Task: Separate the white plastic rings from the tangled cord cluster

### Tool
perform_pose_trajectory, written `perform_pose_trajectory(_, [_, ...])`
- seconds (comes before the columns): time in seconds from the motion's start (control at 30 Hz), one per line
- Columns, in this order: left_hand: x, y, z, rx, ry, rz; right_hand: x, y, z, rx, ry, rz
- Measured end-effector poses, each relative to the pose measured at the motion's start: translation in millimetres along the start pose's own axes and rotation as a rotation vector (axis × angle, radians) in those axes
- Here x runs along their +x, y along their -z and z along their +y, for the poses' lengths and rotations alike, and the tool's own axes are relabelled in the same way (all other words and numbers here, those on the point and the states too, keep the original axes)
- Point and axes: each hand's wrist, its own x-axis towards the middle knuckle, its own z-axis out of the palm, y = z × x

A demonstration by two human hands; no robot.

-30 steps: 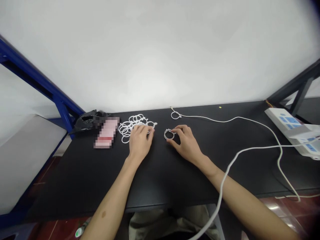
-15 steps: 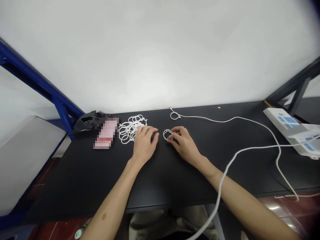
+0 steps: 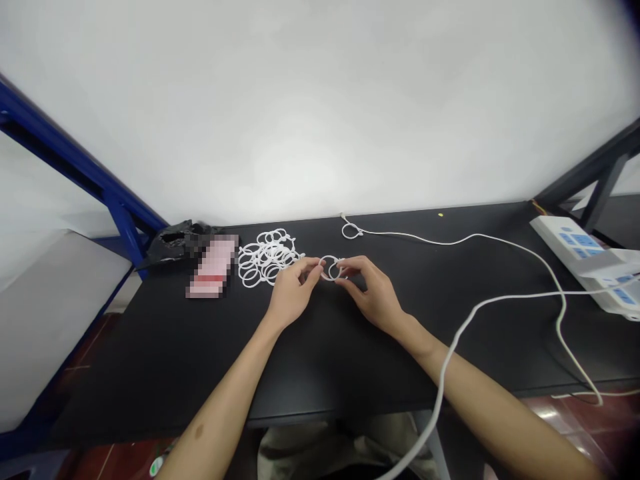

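Between my hands, just above or on the black table, are a couple of thin white plastic rings (image 3: 329, 257) that overlap each other. My left hand (image 3: 291, 291) pinches the left side of a ring between thumb and fingers. On the opposite side, my right hand (image 3: 374, 288) has thumb and fingers closed on the right edge of the rings; its fingertips partly hide the contact. A heap of similar white rings (image 3: 264, 259) with small knobs lies just left of and behind my left hand.
At the left lie a blurred pink item (image 3: 215, 263) and a crumpled black plastic bag (image 3: 173, 243). A white cable (image 3: 425, 240) with a looped end lies at the back; another white cable (image 3: 453, 343) crosses over my right forearm. A white power strip (image 3: 575, 247) sits at the right.
My left hand has moved slightly right and down from beside the heap and closed on a ring. The rings now show spread between both hands; before, only my right hand held them.
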Motion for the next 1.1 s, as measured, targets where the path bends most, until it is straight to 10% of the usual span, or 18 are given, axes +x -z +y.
perform_pose_trajectory(0.63, [-9.1,-6.8,3.9,0.215,-0.279,-0.148,2.2,3.4,-1.8,0.036,-0.127,0.003])
perform_pose_trajectory(1.1, [-4.3,-0.4,5.9,0.116,-0.216,-0.119,4.6,3.0,-0.7,0.047,-0.143,-0.042])
